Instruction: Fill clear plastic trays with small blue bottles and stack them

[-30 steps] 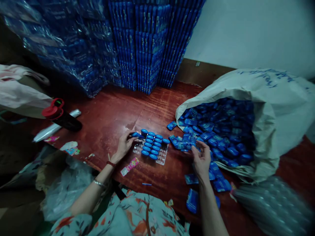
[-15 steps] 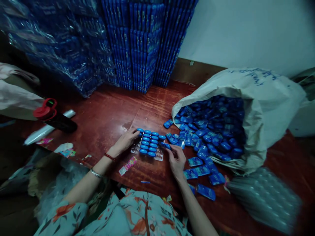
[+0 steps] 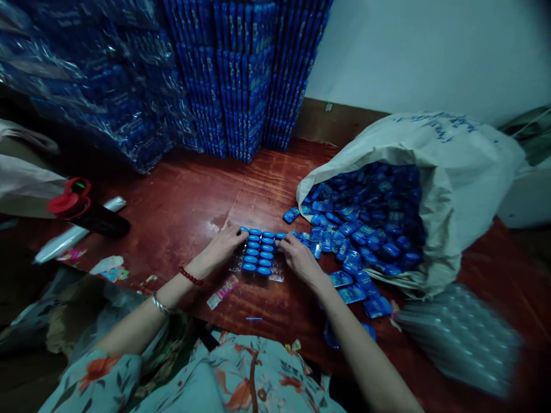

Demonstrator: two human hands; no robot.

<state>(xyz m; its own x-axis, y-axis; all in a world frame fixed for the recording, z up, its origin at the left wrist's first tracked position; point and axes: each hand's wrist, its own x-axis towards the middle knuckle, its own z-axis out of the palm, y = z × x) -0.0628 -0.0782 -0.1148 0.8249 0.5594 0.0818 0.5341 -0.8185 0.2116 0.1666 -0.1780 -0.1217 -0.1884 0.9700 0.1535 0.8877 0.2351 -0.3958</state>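
Small glossy blue packs (image 3: 259, 254) stand on edge in two columns on a clear plastic blister tray (image 3: 278, 274) in front of me. My left hand (image 3: 224, 245) is at the far left corner of the columns, its fingertips closed on a blue pack (image 3: 244, 229). From the right, my right hand (image 3: 298, 257) reaches to the columns' upper right side. Its fingers are pinched at a blue pack there, mostly hidden behind the fingertips. Another pack (image 3: 280, 236) lies just beyond those fingertips.
A white sack (image 3: 469, 166) lies open at right, spilling blue packs (image 3: 353, 229) onto the red-brown table (image 3: 185, 198). Clear blister trays (image 3: 462, 338) are at lower right. Stacked blue packages (image 3: 245, 80) rise behind. A red-lidded bottle (image 3: 101, 221) and a plastic roll (image 3: 73, 238) lie left.
My right hand has moved left and slightly up, bringing a blue pack against the columns. My left hand stays at the far left corner. The whole view has shifted slightly.
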